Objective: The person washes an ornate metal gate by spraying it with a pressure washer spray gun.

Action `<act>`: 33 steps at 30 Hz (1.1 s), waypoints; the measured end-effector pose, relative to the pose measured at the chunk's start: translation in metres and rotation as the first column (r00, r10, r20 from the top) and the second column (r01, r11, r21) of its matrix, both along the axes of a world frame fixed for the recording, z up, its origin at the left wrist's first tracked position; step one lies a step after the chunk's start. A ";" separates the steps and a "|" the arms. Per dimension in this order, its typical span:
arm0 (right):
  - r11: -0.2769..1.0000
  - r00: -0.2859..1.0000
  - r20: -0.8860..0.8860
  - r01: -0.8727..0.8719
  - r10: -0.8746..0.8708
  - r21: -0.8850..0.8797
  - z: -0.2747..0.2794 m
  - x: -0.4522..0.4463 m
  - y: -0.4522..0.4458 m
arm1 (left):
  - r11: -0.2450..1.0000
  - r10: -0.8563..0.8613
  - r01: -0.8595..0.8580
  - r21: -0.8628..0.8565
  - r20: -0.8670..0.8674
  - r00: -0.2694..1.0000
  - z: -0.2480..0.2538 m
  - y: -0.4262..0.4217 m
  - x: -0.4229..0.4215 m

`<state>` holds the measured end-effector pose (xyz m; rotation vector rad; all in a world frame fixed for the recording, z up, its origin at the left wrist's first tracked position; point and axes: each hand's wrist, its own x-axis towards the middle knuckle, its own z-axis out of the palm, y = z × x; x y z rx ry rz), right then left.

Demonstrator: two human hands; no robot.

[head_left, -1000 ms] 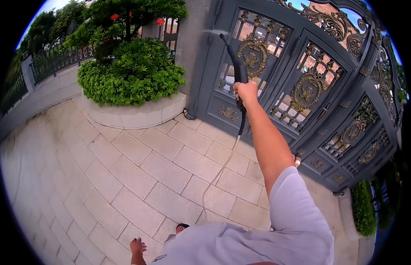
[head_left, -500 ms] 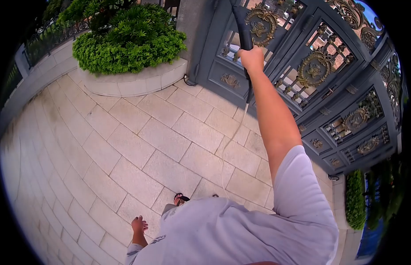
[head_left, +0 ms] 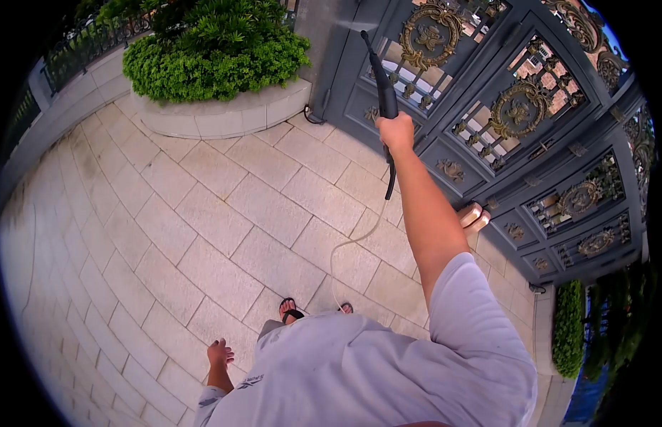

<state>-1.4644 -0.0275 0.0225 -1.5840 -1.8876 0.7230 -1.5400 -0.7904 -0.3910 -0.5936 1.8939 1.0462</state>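
My right hand (head_left: 396,133), arm outstretched, is wrapped round the grip of a black pressure washer gun (head_left: 386,96). The gun's nozzle tip tilts up and to the left, in front of the dark grey metal gate (head_left: 438,132). A faint spray (head_left: 342,24) leaves the tip towards the stone pillar (head_left: 329,53). From the bottom of the gun a thin pale hose (head_left: 357,238) runs down to the paving and behind my shirt. Low on the left, my left hand (head_left: 221,354) hangs beside my body, fingers loosely apart and holding nothing.
A curved stone planter (head_left: 224,122) with green shrubs (head_left: 210,71) stands left of the gate. Two pale blocks (head_left: 475,219) are by the gate's foot, partly behind my arm. Stone paving (head_left: 203,206) spreads around my sandalled feet. A low wall with railings (head_left: 96,67) borders the left.
My right hand and the gun have moved lower in view, bringing the nozzle tip and spray into sight. The hose has bent into a wider curve. The pale blocks have come into view.
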 end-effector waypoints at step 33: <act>0.865 0.980 -0.198 -0.070 -0.035 -0.496 -0.183 0.110 -0.084 | 0.985 -0.164 0.165 0.052 -0.019 0.986 0.002 0.051 -0.016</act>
